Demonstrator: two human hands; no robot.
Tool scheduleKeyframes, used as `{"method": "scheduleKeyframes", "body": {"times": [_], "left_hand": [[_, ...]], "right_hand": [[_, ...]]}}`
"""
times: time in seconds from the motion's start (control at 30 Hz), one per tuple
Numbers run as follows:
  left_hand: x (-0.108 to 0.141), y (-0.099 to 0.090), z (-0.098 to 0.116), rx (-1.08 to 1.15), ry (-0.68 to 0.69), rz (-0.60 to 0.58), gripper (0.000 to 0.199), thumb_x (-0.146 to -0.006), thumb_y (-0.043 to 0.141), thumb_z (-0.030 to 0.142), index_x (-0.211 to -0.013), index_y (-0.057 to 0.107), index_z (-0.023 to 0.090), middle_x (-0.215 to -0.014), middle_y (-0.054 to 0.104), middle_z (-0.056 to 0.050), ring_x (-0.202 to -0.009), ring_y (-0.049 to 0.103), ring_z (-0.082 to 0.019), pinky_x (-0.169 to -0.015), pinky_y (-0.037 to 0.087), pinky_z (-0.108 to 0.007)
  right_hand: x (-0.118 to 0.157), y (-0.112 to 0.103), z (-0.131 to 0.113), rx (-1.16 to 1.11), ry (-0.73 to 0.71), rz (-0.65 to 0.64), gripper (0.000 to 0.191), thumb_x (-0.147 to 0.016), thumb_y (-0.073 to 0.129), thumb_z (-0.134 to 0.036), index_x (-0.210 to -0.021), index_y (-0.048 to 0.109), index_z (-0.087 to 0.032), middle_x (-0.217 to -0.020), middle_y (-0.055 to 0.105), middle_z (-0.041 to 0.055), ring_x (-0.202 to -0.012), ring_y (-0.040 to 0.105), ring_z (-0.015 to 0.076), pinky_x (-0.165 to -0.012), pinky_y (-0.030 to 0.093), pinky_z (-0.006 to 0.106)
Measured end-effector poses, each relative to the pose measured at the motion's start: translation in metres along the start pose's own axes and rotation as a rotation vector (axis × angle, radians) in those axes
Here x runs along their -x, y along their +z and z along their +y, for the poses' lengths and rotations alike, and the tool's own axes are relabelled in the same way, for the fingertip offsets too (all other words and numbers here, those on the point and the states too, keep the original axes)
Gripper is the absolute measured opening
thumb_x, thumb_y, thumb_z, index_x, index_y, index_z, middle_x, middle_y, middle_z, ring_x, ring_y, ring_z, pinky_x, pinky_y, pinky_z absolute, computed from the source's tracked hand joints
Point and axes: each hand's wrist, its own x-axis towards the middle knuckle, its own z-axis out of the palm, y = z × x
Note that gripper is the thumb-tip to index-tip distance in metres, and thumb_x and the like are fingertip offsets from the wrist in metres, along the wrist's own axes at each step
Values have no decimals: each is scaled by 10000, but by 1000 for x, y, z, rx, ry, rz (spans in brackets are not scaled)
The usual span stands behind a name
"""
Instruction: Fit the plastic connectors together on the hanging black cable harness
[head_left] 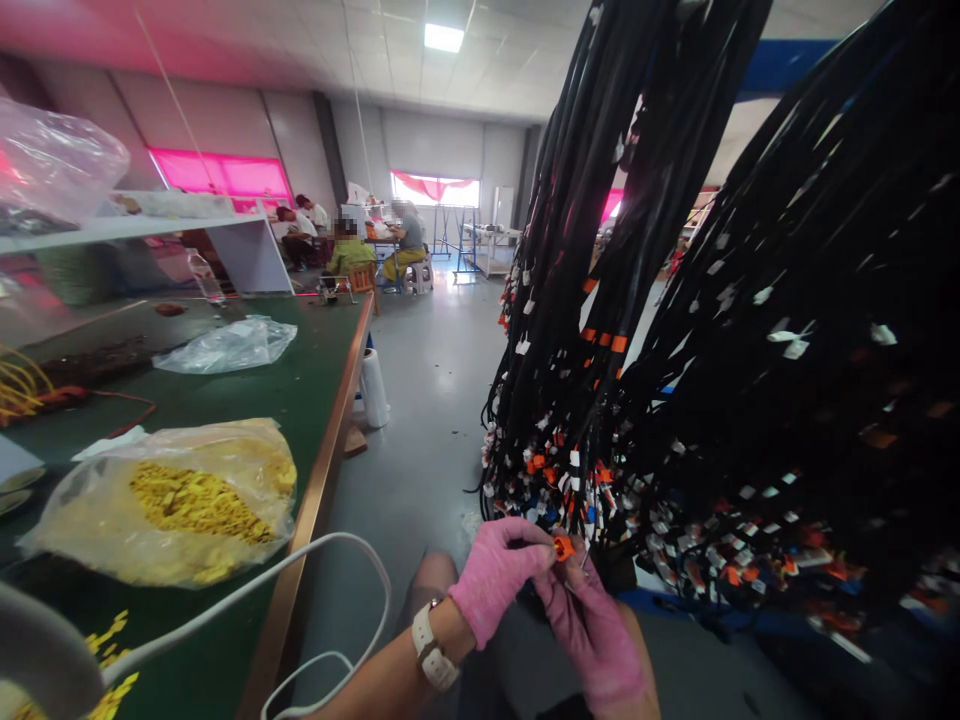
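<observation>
The pink-gloved left hand (506, 570) pinches at an orange connector (565, 547) held by the right hand (596, 630), before hanging black cables (581, 220). On the green counter (326, 345), a translucent bag (82, 530) of small yellow pieces (195, 505) lies near a crumpled plastic bag (232, 345).

The pink-gloved left hand (499, 575) shows its back, thumb and forefinger drawn into a pinch just beside the curled fingers of the gloved right hand (596, 635). The left forearm (386, 692) slants outward below its hand; the right forearm (643, 665) drops below its own.
</observation>
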Motion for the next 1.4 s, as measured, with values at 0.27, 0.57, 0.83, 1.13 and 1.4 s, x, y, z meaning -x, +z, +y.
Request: {"method": "scheduleKeyframes", "body": {"times": [0.27,0.57,0.83,1.13,1.4], "left_hand": [[1,0,3,-73,-37,-4,51,-563,586,123,-589,630,124,-458,487,32,-412,376,-72,-424,283,-207],[-15,-24,-20,37,-147,-227,383,-569,721,248,-917,621,122,-591,510,46,-379,306,-16,-373,169,-184],[-18,-27,-23,51,-212,-218,400,-551,776,283,-875,617,112,-516,456,62,-376,294,-20,-376,138,-183],[-18,-27,-22,64,-251,-171,434,-469,801,256,-825,602,108,-472,434,71,-370,266,-21,-379,101,-193],[-19,-27,-25,41,-283,-141,418,-458,812,246,-786,587,118,-471,458,65,-353,266,-14,-372,91,-193]], "right_hand": [[-1,-5,2,20,-52,20,397,-573,820,-84,-902,692,-268,-910,753,-12,-861,699,152,-779,581,300],[4,-7,4,111,-109,-29,373,-629,803,-113,-952,666,-241,-963,742,20,-917,692,169,-820,570,297],[4,-8,2,187,-127,7,368,-598,830,-136,-919,674,-223,-924,748,13,-886,696,159,-793,571,267],[7,-5,-2,374,-141,-130,253,-721,752,-197,-955,661,-224,-958,716,20,-879,669,154,-799,541,277],[5,-7,-6,479,-173,-215,235,-725,746,-230,-944,665,-212,-897,701,32,-782,642,147,-724,519,281]]}}
